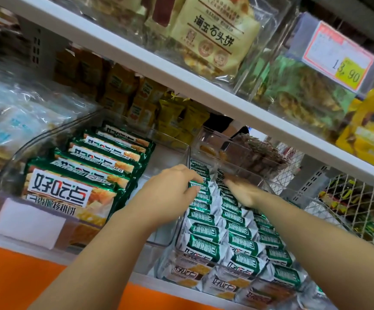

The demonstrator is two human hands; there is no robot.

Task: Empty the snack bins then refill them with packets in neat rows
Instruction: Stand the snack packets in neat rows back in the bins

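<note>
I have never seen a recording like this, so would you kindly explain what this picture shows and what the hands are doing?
There is no machine here. A person wears one wide-angle camera on the head, so the single picture looks forward and down along both bare arms, at a shop shelf. The left hand has a small green-and-white packet in its grip, pinched near the back of a clear bin. That bin holds similar packets in neat rows. The right hand is blurred; its fingers look straight, over the rows. A neighbouring bin holds larger green packets. Above, the upper shelf carries more snacks and a price tag.
</note>
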